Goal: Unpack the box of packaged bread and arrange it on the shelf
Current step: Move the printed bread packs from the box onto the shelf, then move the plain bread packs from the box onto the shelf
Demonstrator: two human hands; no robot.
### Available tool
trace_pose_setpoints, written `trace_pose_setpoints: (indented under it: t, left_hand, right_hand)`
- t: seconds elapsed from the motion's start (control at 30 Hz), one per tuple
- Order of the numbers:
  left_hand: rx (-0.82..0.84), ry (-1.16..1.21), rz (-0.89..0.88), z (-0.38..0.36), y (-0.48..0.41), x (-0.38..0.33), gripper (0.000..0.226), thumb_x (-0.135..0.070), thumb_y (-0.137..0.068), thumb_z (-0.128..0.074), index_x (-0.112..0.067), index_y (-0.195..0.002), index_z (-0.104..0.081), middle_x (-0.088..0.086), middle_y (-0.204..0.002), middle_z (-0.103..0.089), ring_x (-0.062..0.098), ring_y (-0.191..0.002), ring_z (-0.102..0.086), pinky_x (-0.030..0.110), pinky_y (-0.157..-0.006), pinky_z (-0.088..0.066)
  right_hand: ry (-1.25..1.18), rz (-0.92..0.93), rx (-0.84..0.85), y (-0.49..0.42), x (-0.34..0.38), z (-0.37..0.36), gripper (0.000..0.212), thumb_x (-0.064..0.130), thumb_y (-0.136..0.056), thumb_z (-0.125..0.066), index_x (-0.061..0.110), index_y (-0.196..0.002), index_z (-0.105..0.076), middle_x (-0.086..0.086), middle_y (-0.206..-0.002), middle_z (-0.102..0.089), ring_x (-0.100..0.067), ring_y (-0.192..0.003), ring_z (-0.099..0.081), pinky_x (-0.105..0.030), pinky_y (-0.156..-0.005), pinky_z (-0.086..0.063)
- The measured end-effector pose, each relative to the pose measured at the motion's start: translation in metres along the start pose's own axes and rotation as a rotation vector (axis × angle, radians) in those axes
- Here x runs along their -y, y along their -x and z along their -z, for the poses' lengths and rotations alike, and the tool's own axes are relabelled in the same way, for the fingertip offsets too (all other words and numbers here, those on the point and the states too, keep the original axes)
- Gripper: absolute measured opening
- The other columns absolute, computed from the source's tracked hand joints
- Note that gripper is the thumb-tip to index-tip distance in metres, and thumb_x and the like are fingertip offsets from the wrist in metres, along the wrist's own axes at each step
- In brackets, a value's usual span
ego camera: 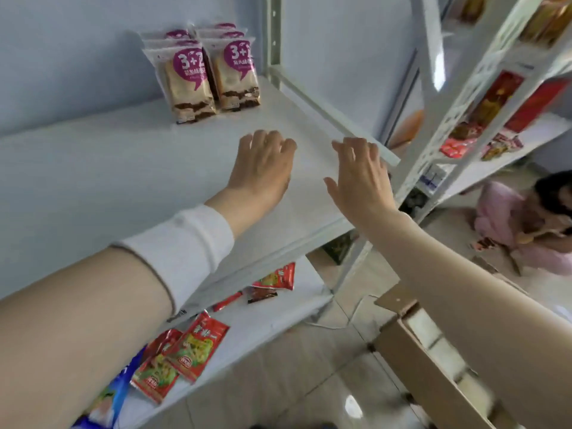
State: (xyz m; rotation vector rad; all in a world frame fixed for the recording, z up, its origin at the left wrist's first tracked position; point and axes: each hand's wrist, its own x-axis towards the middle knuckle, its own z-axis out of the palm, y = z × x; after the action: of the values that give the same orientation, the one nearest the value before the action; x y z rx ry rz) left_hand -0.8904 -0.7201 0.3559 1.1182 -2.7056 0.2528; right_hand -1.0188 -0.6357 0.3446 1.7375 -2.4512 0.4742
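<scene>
Two rows of packaged bread (213, 72), clear wrappers with purple "3+2" labels, stand upright at the back of the white shelf (93, 168). My left hand (263, 168) hovers over the shelf in front of the packs, fingers apart and empty. My right hand (360, 178) is beside it near the shelf's right front corner, also empty with fingers spread. Both hands are a short way from the bread and touch nothing. The cardboard box (433, 360) sits open on the floor at the lower right, under my right forearm.
Red snack packets (185, 351) lie on the lower shelf. The shelf's white upright post (274, 35) rises behind the bread. A second rack (483, 119) with red goods stands to the right. A person in pink (526, 224) crouches on the tiled floor there.
</scene>
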Motion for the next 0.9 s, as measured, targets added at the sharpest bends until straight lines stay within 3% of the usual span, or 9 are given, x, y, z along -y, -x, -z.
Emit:
trace_pose_setpoints:
  t: [0.2,0.3,0.4,0.53,0.73,0.9]
  left_hand:
    - [-0.086,0.074,-0.259,-0.016,0.027,-0.173,0.028,-0.012,-0.067,-0.073,-0.007,-0.093,-0.065,0.016,-0.091,-0.066,0.037,-0.085,-0.062,0.039,-0.071,-0.050]
    - [0.008,0.159,-0.382,-0.047,0.044,-0.275,0.030,-0.014,-0.073,-0.070,-0.007,-0.101,-0.062,0.016,-0.098,-0.064,0.037,-0.095,-0.059,0.044,-0.080,-0.048]
    - [0.202,0.176,-0.472,-0.087,0.063,-0.361,0.032,-0.014,-0.090,-0.050,-0.009,-0.121,-0.050,0.014,-0.121,-0.054,0.034,-0.115,-0.047,0.043,-0.097,-0.035]
    - [0.371,0.135,-0.558,-0.141,0.074,-0.446,0.033,-0.011,-0.092,-0.042,-0.010,-0.124,-0.043,0.012,-0.126,-0.049,0.032,-0.119,-0.043,0.041,-0.100,-0.033]
    - [0.572,0.167,-0.648,-0.238,0.048,-0.534,0.031,-0.017,-0.091,-0.049,-0.010,-0.121,-0.043,0.012,-0.125,-0.050,0.030,-0.117,-0.045,0.039,-0.097,-0.037]
    - [0.804,0.263,-0.526,-0.354,0.018,-0.595,0.045,-0.029,-0.091,-0.052,-0.011,-0.130,-0.038,0.011,-0.131,-0.046,0.030,-0.123,-0.041,0.040,-0.100,-0.036]
  right_hand:
    - [0.023,-0.238,0.058,0.140,-0.131,0.029,0.050,0.022,-0.089,-0.055,0.008,-0.135,-0.040,-0.014,-0.136,-0.039,-0.034,-0.126,-0.034,-0.045,-0.101,-0.035]
    - [0.081,-0.432,0.140,0.214,-0.216,0.017,0.052,0.020,-0.089,-0.056,0.008,-0.136,-0.038,-0.014,-0.135,-0.039,-0.034,-0.124,-0.036,-0.043,-0.099,-0.037]
    - [0.072,-0.642,0.216,0.283,-0.287,0.000,0.049,0.017,-0.089,-0.053,0.009,-0.135,-0.039,-0.014,-0.134,-0.041,-0.034,-0.122,-0.037,-0.042,-0.095,-0.037]
    - [0.072,-0.841,0.319,0.342,-0.362,-0.029,0.047,0.017,-0.091,-0.050,0.007,-0.135,-0.039,-0.015,-0.132,-0.043,-0.033,-0.121,-0.039,-0.040,-0.095,-0.037]
    - [-0.005,-1.056,0.471,0.371,-0.445,-0.090,0.049,0.021,-0.089,-0.053,0.006,-0.134,-0.039,-0.014,-0.129,-0.044,-0.031,-0.119,-0.040,-0.037,-0.094,-0.037]
    - [-0.175,-1.232,0.554,0.379,-0.505,-0.193,0.061,0.032,-0.092,-0.050,0.001,-0.140,-0.028,-0.017,-0.133,-0.040,-0.032,-0.125,-0.038,-0.034,-0.104,-0.033]
